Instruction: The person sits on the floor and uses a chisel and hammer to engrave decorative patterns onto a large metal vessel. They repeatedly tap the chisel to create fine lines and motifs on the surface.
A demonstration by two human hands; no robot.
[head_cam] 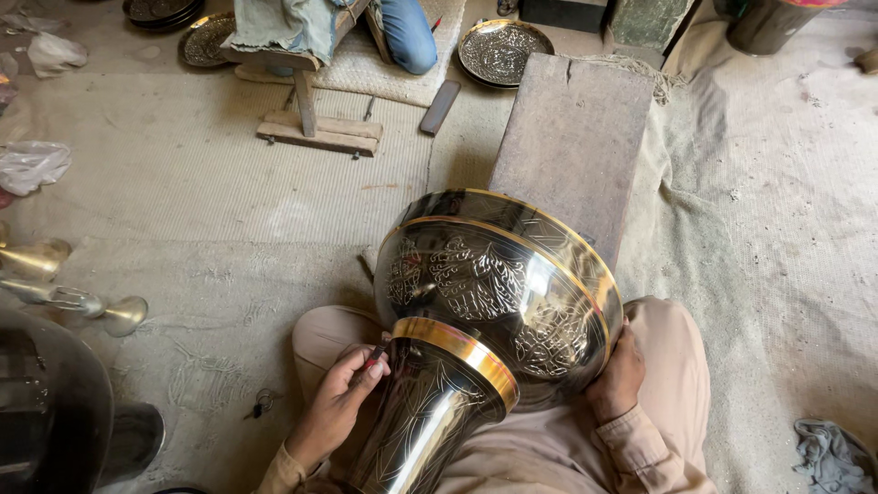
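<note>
Left hand (340, 402) pinched shut on a small tool (376, 355), tip against the vase (485, 311) neck just right of it. Right hand (620, 377) open, palm cupping the vase bowl to its left, on lap.

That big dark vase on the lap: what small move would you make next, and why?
Probably nudge the tool a little further along the neck. The left hand pinches it against the vase just below the gold band, where fine lines are cut, while the right hand braces the bowl's far side, so the vase looks steady enough for another short stroke.
</note>
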